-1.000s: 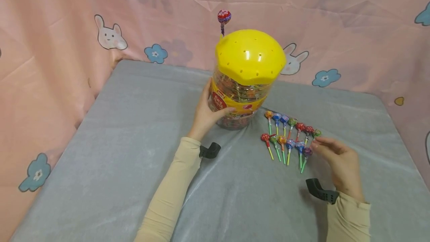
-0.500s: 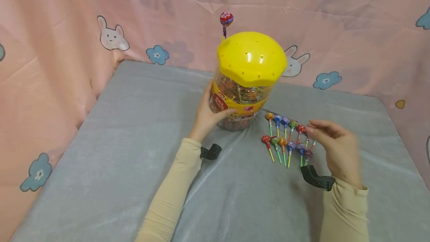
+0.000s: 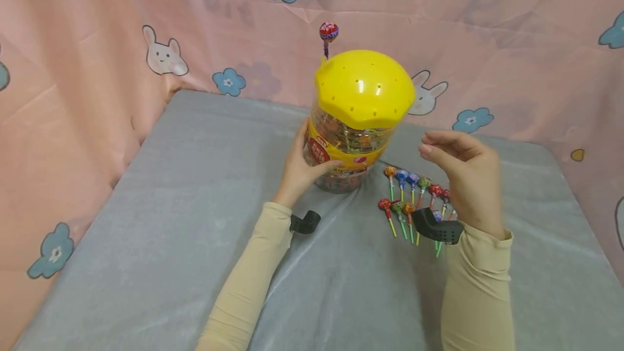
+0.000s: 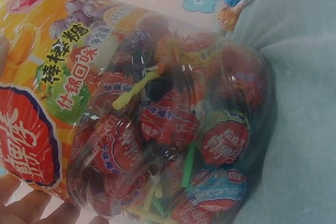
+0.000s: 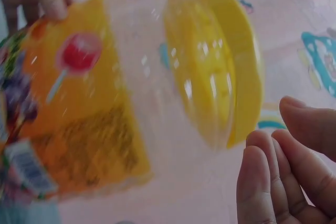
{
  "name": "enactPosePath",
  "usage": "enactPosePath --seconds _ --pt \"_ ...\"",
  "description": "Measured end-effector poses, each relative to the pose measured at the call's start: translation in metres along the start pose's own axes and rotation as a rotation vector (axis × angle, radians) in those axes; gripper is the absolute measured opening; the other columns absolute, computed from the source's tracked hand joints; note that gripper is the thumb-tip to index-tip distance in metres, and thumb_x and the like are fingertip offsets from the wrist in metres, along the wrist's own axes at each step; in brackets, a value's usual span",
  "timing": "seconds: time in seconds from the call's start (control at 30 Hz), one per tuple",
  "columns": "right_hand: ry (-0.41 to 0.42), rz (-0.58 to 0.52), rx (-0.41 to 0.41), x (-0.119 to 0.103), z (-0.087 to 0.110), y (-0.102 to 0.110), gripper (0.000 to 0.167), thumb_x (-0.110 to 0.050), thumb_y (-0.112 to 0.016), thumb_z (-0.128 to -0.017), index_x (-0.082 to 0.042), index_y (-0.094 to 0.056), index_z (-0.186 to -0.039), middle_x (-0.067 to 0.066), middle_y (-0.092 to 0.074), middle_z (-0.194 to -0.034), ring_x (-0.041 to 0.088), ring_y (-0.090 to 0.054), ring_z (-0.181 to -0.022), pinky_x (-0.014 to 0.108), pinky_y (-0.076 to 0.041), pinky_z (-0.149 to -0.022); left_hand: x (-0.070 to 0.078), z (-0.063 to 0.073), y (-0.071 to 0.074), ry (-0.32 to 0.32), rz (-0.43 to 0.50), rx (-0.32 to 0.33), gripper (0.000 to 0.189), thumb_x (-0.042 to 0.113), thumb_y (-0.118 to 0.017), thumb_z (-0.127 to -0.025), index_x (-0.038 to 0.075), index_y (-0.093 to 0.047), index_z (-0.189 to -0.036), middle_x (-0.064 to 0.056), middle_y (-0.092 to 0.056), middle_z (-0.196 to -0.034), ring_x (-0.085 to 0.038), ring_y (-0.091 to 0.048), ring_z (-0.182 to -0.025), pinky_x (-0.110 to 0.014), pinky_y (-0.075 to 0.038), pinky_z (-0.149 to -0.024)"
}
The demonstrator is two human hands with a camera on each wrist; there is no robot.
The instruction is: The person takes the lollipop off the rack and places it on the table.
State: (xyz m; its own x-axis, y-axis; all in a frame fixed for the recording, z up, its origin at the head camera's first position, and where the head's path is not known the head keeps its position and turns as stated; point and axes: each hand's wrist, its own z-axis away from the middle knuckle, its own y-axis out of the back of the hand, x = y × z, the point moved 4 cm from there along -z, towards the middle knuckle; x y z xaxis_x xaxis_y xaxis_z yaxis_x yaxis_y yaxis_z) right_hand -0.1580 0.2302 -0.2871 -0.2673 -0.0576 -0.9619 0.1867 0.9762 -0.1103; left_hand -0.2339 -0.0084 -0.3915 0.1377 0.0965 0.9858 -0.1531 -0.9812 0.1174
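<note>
A large clear plastic jar of lollipops (image 3: 361, 148) stands tilted on the grey cloth, capped by a domed yellow lid (image 3: 365, 88) with small holes. My left hand (image 3: 297, 169) grips its lower left side, thumb across the yellow label; in the left wrist view the fingers (image 4: 23, 208) lie against the jar. One red and purple lollipop (image 3: 329, 32) stands upright at the lid's back left edge. My right hand (image 3: 470, 177) is raised to the right of the jar, fingers bent loosely, thumb apart, holding nothing. The right wrist view puts these fingertips (image 5: 257, 166) close to the lid.
Two rows of wrapped lollipops lie right of the jar, the back row (image 3: 413, 179) and the front row (image 3: 397, 208); my right wrist and its black camera mount (image 3: 436, 227) cover part of them. A pink patterned curtain (image 3: 273, 31) hangs behind the grey-covered table (image 3: 185, 177).
My right hand has left the right end of the lollipop rows and moved up and left toward the jar's lid. My left hand keeps its grip on the jar.
</note>
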Motion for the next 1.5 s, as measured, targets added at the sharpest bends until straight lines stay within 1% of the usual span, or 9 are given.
enactPosePath --seconds 0.2,0.33,0.5,0.63,0.87,1.0,1.17,1.4,1.5 --pt "0.054 -0.037 -0.011 -0.017 -0.012 -0.030 0.026 0.005 -0.073 -0.078 0.012 -0.066 -0.102 0.014 -0.068 -0.095 0.026 -0.063 -0.087 0.028 -0.053 -0.080 0.000 0.000 -0.001 0.001 0.003 -0.001 0.104 0.022 -0.081 -0.075 0.021 -0.012 -0.153 -0.003 -0.025 -0.153 -0.020 -0.028 -0.137 -0.041 -0.034 -0.106" --pt "0.086 -0.059 -0.025 -0.027 -0.021 -0.046 0.026 0.005 -0.074 -0.077 0.011 -0.067 -0.101 0.015 -0.067 -0.096 0.028 -0.061 -0.090 0.029 -0.053 -0.081 0.001 0.001 -0.002 -0.006 -0.001 0.000 0.104 0.022 -0.082 -0.075 0.020 -0.012 -0.153 -0.003 -0.027 -0.152 -0.019 -0.029 -0.136 -0.040 -0.034 -0.107" --pt "0.098 -0.071 -0.054 -0.038 -0.032 -0.063 0.025 0.005 -0.075 -0.076 0.010 -0.068 -0.100 0.015 -0.067 -0.095 0.029 -0.060 -0.093 0.030 -0.051 -0.085 0.001 0.001 -0.004 0.003 0.006 -0.008 0.104 0.021 -0.081 -0.075 0.020 -0.012 -0.153 -0.004 -0.027 -0.152 -0.021 -0.030 -0.136 -0.041 -0.036 -0.105" --pt "0.108 -0.075 -0.074 -0.044 -0.041 -0.077 0.025 0.005 -0.075 -0.075 0.010 -0.068 -0.098 0.015 -0.067 -0.094 0.029 -0.060 -0.091 0.031 -0.049 -0.088 0.001 0.001 -0.005 -0.005 0.000 -0.005 0.105 0.020 -0.082 -0.074 0.019 -0.012 -0.153 -0.004 -0.027 -0.152 -0.020 -0.029 -0.136 -0.041 -0.035 -0.106" --pt "0.130 -0.015 -0.061 -0.048 -0.055 -0.101 0.025 0.000 -0.077 -0.076 0.007 -0.070 -0.099 0.014 -0.067 -0.095 0.028 -0.061 -0.091 0.031 -0.051 -0.086 0.002 0.001 -0.002 -0.023 -0.014 0.003 0.105 0.019 -0.082 -0.074 0.018 -0.013 -0.153 -0.005 -0.028 -0.152 -0.020 -0.029 -0.136 -0.041 -0.034 -0.107" --pt "0.136 0.013 -0.068 -0.051 -0.064 -0.113 0.023 -0.001 -0.076 -0.076 0.003 -0.071 -0.098 0.014 -0.067 -0.095 0.027 -0.062 -0.090 0.030 -0.052 -0.085 0.001 0.002 -0.001 -0.014 -0.022 0.010 0.106 0.020 -0.083 -0.073 0.020 -0.013 -0.153 -0.005 -0.028 -0.152 -0.019 -0.030 -0.136 -0.040 -0.035 -0.106" --pt "0.146 0.079 -0.068 -0.054 -0.076 -0.125 0.022 -0.004 -0.077 -0.076 -0.001 -0.072 -0.098 0.012 -0.068 -0.093 0.023 -0.063 -0.089 0.029 -0.051 -0.086 0.002 0.002 0.000 -0.007 -0.035 0.009 0.106 0.021 -0.083 -0.073 0.020 -0.014 -0.153 -0.004 -0.027 -0.152 -0.017 -0.028 -0.137 -0.038 -0.032 -0.108" --pt "0.150 0.201 -0.076 -0.057 -0.089 -0.139 0.028 -0.007 -0.077 -0.078 -0.001 -0.070 -0.104 0.010 -0.066 -0.099 0.021 -0.061 -0.092 0.026 -0.048 -0.089 0.004 0.002 0.000 0.002 -0.035 0.000 0.104 0.021 -0.082 -0.075 0.020 -0.013 -0.153 -0.004 -0.028 -0.152 -0.019 -0.028 -0.137 -0.042 -0.032 -0.108" --pt "0.136 0.233 -0.091 -0.057 -0.094 -0.146 0.030 -0.008 -0.076 -0.079 0.000 -0.069 -0.107 0.011 -0.066 -0.103 0.020 -0.061 -0.094 0.024 -0.048 -0.090 0.003 0.002 0.000 0.012 -0.041 0.002 0.103 0.022 -0.081 -0.075 0.022 -0.014 -0.153 -0.003 -0.029 -0.152 -0.019 -0.029 -0.136 -0.043 -0.031 -0.108"
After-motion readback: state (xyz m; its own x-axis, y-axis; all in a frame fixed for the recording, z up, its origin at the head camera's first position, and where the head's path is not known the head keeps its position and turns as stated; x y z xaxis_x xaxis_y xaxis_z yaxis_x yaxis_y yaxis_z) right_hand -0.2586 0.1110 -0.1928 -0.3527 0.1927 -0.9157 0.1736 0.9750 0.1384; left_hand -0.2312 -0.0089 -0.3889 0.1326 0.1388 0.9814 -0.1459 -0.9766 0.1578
